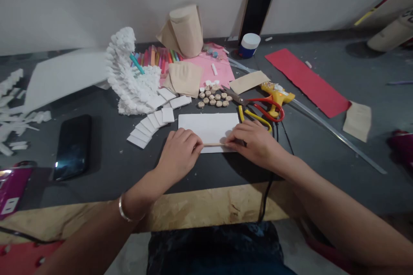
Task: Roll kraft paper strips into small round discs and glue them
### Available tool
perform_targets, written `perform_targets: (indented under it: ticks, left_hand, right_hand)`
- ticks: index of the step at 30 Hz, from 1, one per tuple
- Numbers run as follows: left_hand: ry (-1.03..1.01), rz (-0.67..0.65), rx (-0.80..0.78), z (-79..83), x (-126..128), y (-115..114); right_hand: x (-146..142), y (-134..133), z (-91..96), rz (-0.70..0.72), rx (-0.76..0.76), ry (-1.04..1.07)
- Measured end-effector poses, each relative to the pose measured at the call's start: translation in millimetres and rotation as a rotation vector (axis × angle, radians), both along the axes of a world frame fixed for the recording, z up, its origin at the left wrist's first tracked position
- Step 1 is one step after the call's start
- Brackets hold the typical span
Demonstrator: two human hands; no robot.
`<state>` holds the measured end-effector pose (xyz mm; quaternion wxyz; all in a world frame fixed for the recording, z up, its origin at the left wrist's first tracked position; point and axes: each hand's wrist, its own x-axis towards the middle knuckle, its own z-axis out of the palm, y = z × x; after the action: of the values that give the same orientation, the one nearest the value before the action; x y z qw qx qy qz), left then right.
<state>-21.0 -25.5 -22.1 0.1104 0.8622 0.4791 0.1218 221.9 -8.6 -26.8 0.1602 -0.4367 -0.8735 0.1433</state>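
A thin tan strip [213, 144], which looks like folded or rolled paper, lies along the near side of a white rectangular board [208, 125]. My left hand [182, 149] pinches the strip's left end between thumb and fingers. At its right end, my right hand [253, 142] grips it the same way. Both hands rest low over the board. Just beyond the board sit several small tan paper rolls [213, 96]. Scissors [254, 104] with red and yellow handles lie past my right hand, one handle touching the board's corner area.
A yellow glue gun [275, 96] with its cord, a long glue stick [338, 134] and a red sheet [309, 81] lie to the right. White foam pieces [150, 124], a white textured model [125, 77] and a phone [73, 147] are leftward. A tan paper roll [186, 30] stands behind.
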Motion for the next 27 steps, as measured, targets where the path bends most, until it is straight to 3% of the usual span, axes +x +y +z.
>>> perform_targets:
  ticks: [6, 12, 18, 27]
  left_hand:
    - [-0.069, 0.129, -0.156, 8.5, 5, 5]
    - [-0.061, 0.167, -0.164, 12.5, 9, 7]
    - [-0.063, 0.157, -0.143, 10.6, 9, 11]
    - [-0.051, 0.094, -0.139, 11.7, 8, 12]
  right_hand:
    - [-5, -2, 1.7, -0.121, -0.115, 0.028]
    - [-8, -2, 4.9, -0.154, -0.137, 0.0]
    - [-8, -4, 6.7, -0.177, -0.141, 0.026]
    - [-10, -6, 7.2, -0.097, -0.016, -0.039]
